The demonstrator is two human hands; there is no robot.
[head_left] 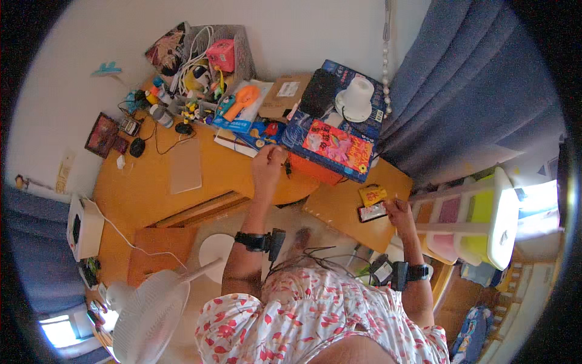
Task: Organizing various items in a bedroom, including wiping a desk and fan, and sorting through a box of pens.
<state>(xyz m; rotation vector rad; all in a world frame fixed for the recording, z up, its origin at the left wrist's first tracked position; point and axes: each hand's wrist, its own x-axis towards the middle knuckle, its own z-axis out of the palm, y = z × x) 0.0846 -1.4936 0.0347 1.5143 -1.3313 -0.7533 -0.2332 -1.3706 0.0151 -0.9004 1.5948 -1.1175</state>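
My left hand [268, 162] is over the desk's edge, fingers curled together, just in front of the blue box [295, 137]. What it holds, if anything, is too small to make out. A dark blue packet [262, 134] with small coloured things lies just beyond its fingertips. At the right, my right hand [399, 213] has its bent fingers closed at the right edge of a phone [372, 212] with a lit screen. Touching the phone's far side is a yellow packet [373, 195] with red marks. Both are over the lower wooden surface.
On the blue box sit a red-and-pink picture packet [337, 145], a black pouch [320, 93] and a white lamp-like object [355, 100]. A grey basket [240, 51] of toys and cables stands behind. A white fan [151, 315] is at lower left, drawers [479, 212] at right.
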